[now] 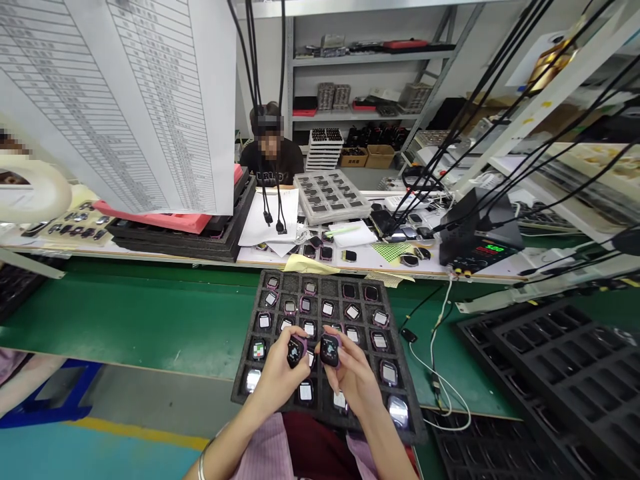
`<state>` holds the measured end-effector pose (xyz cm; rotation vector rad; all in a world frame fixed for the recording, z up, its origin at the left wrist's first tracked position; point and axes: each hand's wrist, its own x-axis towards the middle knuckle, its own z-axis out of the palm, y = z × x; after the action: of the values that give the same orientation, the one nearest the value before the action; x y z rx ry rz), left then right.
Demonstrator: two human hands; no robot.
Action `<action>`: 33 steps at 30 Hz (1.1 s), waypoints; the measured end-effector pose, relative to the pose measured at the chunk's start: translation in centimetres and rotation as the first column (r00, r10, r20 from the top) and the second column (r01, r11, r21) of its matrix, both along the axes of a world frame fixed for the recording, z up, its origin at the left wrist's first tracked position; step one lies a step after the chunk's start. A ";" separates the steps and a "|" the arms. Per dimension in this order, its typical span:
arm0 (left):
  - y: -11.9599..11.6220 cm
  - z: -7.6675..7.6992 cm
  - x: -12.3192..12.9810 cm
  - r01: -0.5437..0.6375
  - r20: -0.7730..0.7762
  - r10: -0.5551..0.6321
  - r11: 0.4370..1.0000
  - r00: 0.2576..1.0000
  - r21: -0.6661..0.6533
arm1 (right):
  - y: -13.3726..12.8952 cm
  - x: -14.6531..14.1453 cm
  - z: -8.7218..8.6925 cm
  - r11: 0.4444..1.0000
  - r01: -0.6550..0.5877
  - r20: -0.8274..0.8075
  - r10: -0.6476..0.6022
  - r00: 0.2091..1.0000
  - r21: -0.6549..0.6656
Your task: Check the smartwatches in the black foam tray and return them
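Observation:
My left hand (281, 371) grips a smartwatch (296, 349) with a dark, faintly lit screen, thumb and fingers at its edges. Close to its right, my right hand (354, 375) holds another smartwatch (330, 349), its dark screen facing up with a small picture on it. Both hands are above a black foam tray (329, 287) whose square compartments hold many watches. Several of those show white screens, and one watch (259, 350) at the left shows green and red. My hands and wrists cover part of the tray's lower middle.
Black foam trays (575, 360) lie at the right. A power supply (483, 233) with lit digits stands on the bench shelf (220, 259). Cables hang overhead; a white cable (447, 313) runs down beside the tray. Printed sheets (125, 100) hang upper left. A person (273, 157) sits opposite.

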<state>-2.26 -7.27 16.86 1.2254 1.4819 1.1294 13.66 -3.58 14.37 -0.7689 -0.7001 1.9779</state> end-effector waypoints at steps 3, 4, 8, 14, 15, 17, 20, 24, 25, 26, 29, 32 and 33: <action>0.0 0.0 0.1 -0.040 0.025 0.040 0.999 0.999 -0.003 | 0.0 0.0 0.1 1.000 0.010 0.003 -0.010 1.000 0.001; 0.0 0.0 0.1 -0.049 0.027 0.049 0.999 0.998 -0.001 | 0.0 0.1 0.2 1.000 0.014 0.004 -0.014 1.000 0.002; -0.1 0.1 0.1 -0.033 0.013 0.033 0.999 0.999 0.017 | -0.1 0.2 0.3 1.000 0.027 0.011 -0.027 1.000 0.002; -0.5 0.9 0.0 -0.035 0.021 0.034 0.999 0.999 0.014 | -0.3 0.6 0.5 1.000 0.012 -0.019 -0.012 1.000 0.023; -0.5 1.1 0.0 -0.041 0.017 0.041 0.999 0.999 0.017 | -0.3 0.6 0.5 1.000 0.011 -0.024 -0.011 1.000 0.023; -0.6 1.4 0.0 -0.054 0.010 0.054 0.998 0.998 0.022 | -0.3 0.7 0.7 1.000 0.011 -0.035 -0.010 0.999 0.027; -0.7 1.5 -0.1 -0.074 0.020 0.073 0.997 0.997 0.019 | -0.4 0.8 0.9 0.999 0.001 -0.048 0.002 0.999 0.045; -0.7 0.9 -0.1 -0.058 0.020 0.058 0.998 0.998 0.003 | -0.4 0.8 0.8 0.998 -0.016 -0.053 0.020 0.998 0.059; -0.6 0.6 -0.1 -0.058 0.019 0.058 0.998 0.998 0.004 | -0.3 0.8 0.7 0.998 -0.020 -0.050 0.023 0.998 0.058; -0.6 0.3 0.0 -0.055 0.026 0.055 0.998 0.998 -0.001 | -0.3 0.7 0.7 0.998 -0.028 -0.044 0.031 0.999 0.054; -0.3 -0.5 -0.1 0.004 0.133 0.003 0.998 0.991 -0.057 | 0.0 0.6 0.5 0.995 -0.090 -0.016 0.091 0.996 0.051; -0.1 -0.9 -0.6 0.072 0.317 -0.044 0.995 0.947 -0.075 | 0.2 0.4 0.5 0.987 -0.142 0.038 0.140 0.990 0.074; 0.0 -1.0 -0.8 0.082 0.374 -0.050 0.994 0.926 -0.071 | 0.2 0.4 0.5 0.986 -0.147 0.057 0.142 0.988 0.085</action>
<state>-3.02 -7.31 15.88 0.9327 1.1787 1.1660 14.06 -3.41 14.85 -0.7343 -0.8902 2.0476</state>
